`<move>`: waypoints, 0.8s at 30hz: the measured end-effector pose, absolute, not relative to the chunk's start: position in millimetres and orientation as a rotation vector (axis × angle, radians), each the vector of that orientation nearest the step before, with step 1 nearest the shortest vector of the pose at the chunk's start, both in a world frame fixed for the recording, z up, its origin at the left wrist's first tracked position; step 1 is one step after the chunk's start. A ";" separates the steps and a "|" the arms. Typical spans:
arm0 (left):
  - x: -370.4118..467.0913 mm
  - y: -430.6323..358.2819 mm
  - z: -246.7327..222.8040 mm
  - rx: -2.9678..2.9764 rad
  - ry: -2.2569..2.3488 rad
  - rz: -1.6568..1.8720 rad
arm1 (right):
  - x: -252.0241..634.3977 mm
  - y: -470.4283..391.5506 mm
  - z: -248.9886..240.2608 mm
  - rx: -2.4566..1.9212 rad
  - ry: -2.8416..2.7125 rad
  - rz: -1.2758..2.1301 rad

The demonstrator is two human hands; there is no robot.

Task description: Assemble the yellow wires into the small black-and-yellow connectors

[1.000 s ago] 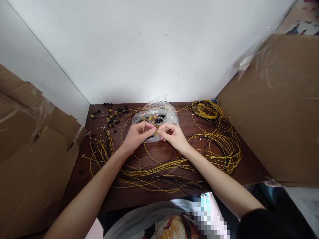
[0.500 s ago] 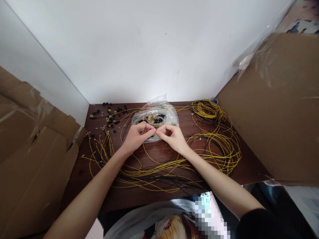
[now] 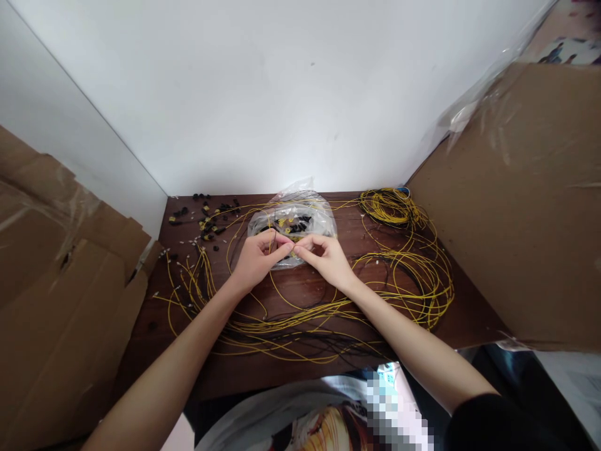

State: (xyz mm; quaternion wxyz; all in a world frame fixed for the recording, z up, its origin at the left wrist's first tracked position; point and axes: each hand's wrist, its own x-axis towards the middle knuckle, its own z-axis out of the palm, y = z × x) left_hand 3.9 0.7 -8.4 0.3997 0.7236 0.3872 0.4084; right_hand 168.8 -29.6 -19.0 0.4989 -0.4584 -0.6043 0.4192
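Note:
My left hand (image 3: 258,257) and my right hand (image 3: 326,258) meet fingertip to fingertip, both pinched closed. Whatever they pinch is too small and too covered by the fingers to name. A thin yellow wire runs across the left hand at its fingers. Just behind and beneath the hands lies a clear plastic bag (image 3: 323,216) with black and yellow small parts (image 3: 300,222) in it. Below them, a long bundle of yellow and black wires (image 3: 291,322) stretches over the dark brown table (image 3: 225,376).
Loose black and yellow parts (image 3: 206,228) lie at the back left, near wire ends with white tips (image 3: 162,252). Coiled yellow wires (image 3: 389,207) sit at the back right. Cardboard sheets (image 3: 70,300) stand left and right (image 3: 526,219); a white wall (image 3: 300,94) closes the back.
Hardly anything differs: both hands stay pinched together in the same place, with only a very slight shift at the fingertips.

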 end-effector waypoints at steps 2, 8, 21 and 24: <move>4.2 0.8 -8.4 1.844 0.981 1.041 | 169.1 -29.2 -19.2 -1.118 -1.467 1.009; 5.0 0.6 -7.5 1.927 1.026 1.036 | 171.3 -28.1 -21.3 -1.114 -1.492 0.974; 3.4 2.1 -9.9 2.066 1.030 1.048 | 170.3 -30.2 -18.4 -1.191 -1.426 1.098; 3.4 2.1 -10.3 2.055 1.052 1.083 | 171.8 -29.0 -13.6 -1.224 -1.318 1.260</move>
